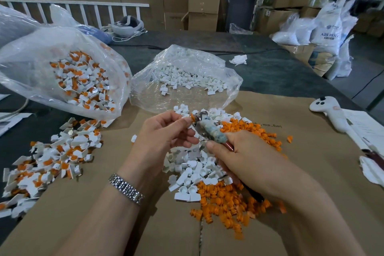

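Here the left hand [166, 131] pinches a small white-and-orange cap [190, 119] above the tabletop [311, 151]. The right hand [239, 158] grips a tape-wrapped tool [212, 132], its metal tip right at the cap, over loose white pieces [193, 168].

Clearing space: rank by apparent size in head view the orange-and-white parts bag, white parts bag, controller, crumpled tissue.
1. orange-and-white parts bag
2. white parts bag
3. controller
4. crumpled tissue, though it lies farther off
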A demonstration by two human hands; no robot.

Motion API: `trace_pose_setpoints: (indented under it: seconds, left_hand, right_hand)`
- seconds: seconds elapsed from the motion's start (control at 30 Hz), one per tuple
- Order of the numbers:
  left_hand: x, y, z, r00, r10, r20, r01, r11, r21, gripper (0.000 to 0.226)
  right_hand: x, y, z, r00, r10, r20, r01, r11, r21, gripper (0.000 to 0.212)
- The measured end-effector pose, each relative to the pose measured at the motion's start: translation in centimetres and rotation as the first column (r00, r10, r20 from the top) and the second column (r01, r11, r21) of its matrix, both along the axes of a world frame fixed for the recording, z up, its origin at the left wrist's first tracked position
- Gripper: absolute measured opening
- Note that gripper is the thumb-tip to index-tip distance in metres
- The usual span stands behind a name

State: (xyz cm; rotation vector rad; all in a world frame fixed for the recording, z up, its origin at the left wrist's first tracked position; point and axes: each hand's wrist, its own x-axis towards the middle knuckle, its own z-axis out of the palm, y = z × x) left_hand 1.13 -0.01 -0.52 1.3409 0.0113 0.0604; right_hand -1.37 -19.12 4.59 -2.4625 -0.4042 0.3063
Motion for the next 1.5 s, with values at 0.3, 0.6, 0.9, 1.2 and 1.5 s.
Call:
trace_pose_setpoints:
  seconds: [0.3,0.6,0.9,1.2,1.5]
  left_hand:
    - [0.3,0.7,0.1,0.997,0.061,-0.051,-0.060,0.998,0.022,0.014]
    - [1.1,6.0,-1.0,0.688,0.629,0.363,-0.602,0.214,0.770,0.009]
    - [1.1,5.0,-1.4,0.973,0.210,0.099,-0.149,0.236,0.960,0.017]
    - [0.4,4.2,-0.7,0.991,0.117,0.060,-0.085,0.223,0.971,0.014]
    - [0.2,3.8,-0.5,0.997,0.061,0.048,-0.061,0.236,0.970,0.011]
  right_hand:
    - [1.0,-0.5,-0.9,0.999,-0.006,-0.045,0.012,0.993,0.121,0.048]
    - [3.9,-4.2,-2.2,0.897,-0.333,0.290,0.363,0.930,-0.053,0.052]
    - [5.6,-4.5,-4.9,0.861,-0.336,0.382,0.481,0.782,-0.396,0.064]
    - [5.7,-4.2,-5.8,0.874,-0.398,0.278,0.481,0.788,-0.384,0.077]
    - [5.2,-2.8,-4.9,0.889,-0.163,0.429,0.262,0.947,-0.184,0.028]
